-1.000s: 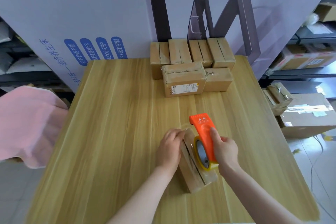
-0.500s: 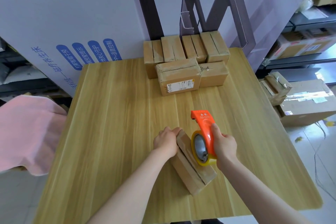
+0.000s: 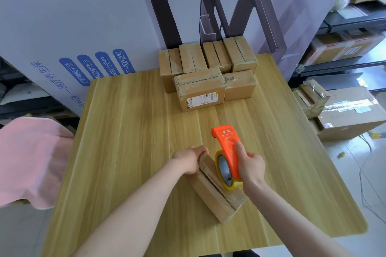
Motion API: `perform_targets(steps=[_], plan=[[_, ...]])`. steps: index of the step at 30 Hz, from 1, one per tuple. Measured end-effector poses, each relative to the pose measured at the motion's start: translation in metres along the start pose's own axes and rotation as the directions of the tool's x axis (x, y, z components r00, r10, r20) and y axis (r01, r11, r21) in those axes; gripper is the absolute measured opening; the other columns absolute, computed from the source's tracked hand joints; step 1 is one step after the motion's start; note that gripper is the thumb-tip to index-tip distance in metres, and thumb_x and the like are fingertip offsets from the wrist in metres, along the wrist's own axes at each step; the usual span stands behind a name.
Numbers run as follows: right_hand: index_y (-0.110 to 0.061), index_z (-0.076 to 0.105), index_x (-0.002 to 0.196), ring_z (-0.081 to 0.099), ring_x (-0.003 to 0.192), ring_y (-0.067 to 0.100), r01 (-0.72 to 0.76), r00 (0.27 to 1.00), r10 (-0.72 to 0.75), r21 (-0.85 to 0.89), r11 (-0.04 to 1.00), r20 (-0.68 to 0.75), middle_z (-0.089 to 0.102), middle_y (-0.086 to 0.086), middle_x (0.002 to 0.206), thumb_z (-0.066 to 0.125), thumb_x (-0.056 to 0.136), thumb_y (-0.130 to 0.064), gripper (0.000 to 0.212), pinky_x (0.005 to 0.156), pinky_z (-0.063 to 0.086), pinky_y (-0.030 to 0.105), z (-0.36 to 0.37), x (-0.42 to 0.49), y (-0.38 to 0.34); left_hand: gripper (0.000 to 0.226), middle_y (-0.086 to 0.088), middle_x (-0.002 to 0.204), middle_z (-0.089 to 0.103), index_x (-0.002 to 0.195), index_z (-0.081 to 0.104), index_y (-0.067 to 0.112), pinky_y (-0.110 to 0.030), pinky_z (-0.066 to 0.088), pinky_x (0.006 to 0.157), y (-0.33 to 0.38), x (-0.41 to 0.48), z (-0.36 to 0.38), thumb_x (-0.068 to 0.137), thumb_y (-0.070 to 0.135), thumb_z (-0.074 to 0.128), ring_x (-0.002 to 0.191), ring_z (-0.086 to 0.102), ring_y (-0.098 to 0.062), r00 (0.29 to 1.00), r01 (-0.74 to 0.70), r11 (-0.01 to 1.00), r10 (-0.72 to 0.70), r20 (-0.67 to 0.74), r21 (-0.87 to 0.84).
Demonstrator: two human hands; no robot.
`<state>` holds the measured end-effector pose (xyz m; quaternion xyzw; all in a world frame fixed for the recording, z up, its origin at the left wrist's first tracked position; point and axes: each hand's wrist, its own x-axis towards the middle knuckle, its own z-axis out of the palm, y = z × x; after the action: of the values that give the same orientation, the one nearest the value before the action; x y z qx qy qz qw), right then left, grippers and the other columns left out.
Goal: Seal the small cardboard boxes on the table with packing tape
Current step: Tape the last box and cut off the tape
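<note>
Item: small cardboard box, brown, matte, oblong, with a centre seam along its top. It lies at the near middle of the wood-grain table, long axis diagonal from far-left to near-right. Left hand: fingers curled over the box's far end, gripping it. Right hand: wrapped round the tape dispenser, glossy orange plastic, flat blade end pointing away. Its yellowish tape roll rests on the box top. Far edge: cluster of taped boxes, blocky, film shiny.
</note>
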<state>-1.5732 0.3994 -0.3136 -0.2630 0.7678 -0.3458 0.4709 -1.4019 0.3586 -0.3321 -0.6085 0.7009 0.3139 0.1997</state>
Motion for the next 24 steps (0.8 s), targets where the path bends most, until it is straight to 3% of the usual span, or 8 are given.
perform_targets(steps=[3,5,7,10,12,15,20,24], plan=[[-0.008,0.053,0.060,0.047,0.054,0.020,0.061,0.998,-0.060,0.074,0.995,-0.015,0.052,0.007,0.057,0.055,0.092,-0.047,0.051,0.054,0.037,0.030,-0.011,0.000,-0.008,0.046,0.001,0.113,0.055,0.121,0.040,0.035,-0.036,0.055,0.071,-0.009,-0.007,0.018,0.084,0.010,0.049,0.091,0.061,-0.022,0.977,0.169,0.905,-0.206,-0.057,-0.390],[-0.009,0.049,0.058,0.043,0.052,0.019,0.089,0.996,-0.086,0.102,0.991,-0.034,0.048,0.007,0.058,0.055,0.093,-0.045,0.050,0.053,0.034,0.030,-0.020,0.001,-0.015,0.044,0.001,0.107,0.055,0.118,0.039,0.028,-0.040,0.060,0.071,-0.013,-0.013,0.034,0.083,0.012,0.060,0.088,0.061,-0.021,0.927,0.228,0.653,-0.373,-0.045,-0.723],[-0.008,0.048,0.060,0.042,0.052,0.018,0.104,0.994,-0.101,0.104,0.989,-0.037,0.047,0.006,0.058,0.055,0.093,-0.045,0.050,0.052,0.033,0.030,-0.026,0.001,-0.019,0.052,-0.002,0.117,0.054,0.121,0.038,0.020,-0.042,0.060,0.072,-0.007,-0.021,0.045,0.080,0.018,0.070,0.094,0.060,-0.023,0.871,0.231,0.477,-0.489,-0.038,-0.848],[-0.006,0.054,0.063,0.046,0.053,0.019,0.103,0.995,-0.101,0.108,0.989,-0.021,0.051,0.007,0.059,0.055,0.093,-0.046,0.050,0.053,0.036,0.029,-0.031,0.000,-0.019,0.073,-0.009,0.145,0.032,0.141,0.028,0.010,-0.041,0.047,0.098,0.003,-0.024,0.053,0.083,0.030,0.068,0.129,0.041,-0.029,0.793,0.325,0.656,-0.582,-0.181,-0.681],[-0.008,0.052,0.060,0.044,0.052,0.018,0.103,0.995,-0.101,0.108,0.989,-0.019,0.050,0.005,0.057,0.055,0.093,-0.046,0.050,0.052,0.035,0.029,-0.035,0.000,-0.018,0.084,-0.008,0.159,0.008,0.151,0.011,0.007,-0.038,0.034,0.112,0.012,-0.025,0.045,0.088,0.025,0.063,0.144,0.020,-0.027,0.797,0.302,0.748,-0.538,-0.274,-0.591],[-0.010,0.048,0.059,0.041,0.052,0.018,0.114,0.993,-0.112,0.099,0.988,-0.027,0.047,0.005,0.057,0.055,0.093,-0.047,0.051,0.051,0.033,0.028,-0.039,0.001,-0.016,0.095,-0.005,0.157,0.020,0.153,0.000,0.012,-0.036,0.033,0.111,0.017,-0.016,0.031,0.087,0.031,0.064,0.140,0.029,-0.025,0.834,0.229,0.865,-0.411,-0.369,-0.446],[-0.009,0.047,0.058,0.042,0.051,0.019,0.115,0.993,-0.111,0.103,0.988,-0.038,0.046,0.004,0.054,0.056,0.092,-0.046,0.051,0.051,0.033,0.028,-0.046,0.002,-0.007,0.055,-0.001,0.133,0.053,0.138,0.037,0.022,-0.033,0.049,0.080,0.013,0.002,0.024,0.091,0.044,0.057,0.104,0.057,-0.020,0.825,0.143,0.723,-0.464,-0.322,-0.676],[-0.009,0.048,0.058,0.042,0.049,0.018,0.114,0.993,-0.112,0.080,0.990,-0.034,0.047,0.004,0.053,0.056,0.092,-0.045,0.051,0.049,0.033,0.028,-0.050,0.004,-0.002,0.076,-0.003,0.139,0.048,0.151,0.013,0.023,-0.033,0.045,0.077,0.008,0.003,0.030,0.092,0.041,0.057,0.117,0.054,-0.024,0.802,0.180,0.698,-0.512,-0.307,-0.693]])
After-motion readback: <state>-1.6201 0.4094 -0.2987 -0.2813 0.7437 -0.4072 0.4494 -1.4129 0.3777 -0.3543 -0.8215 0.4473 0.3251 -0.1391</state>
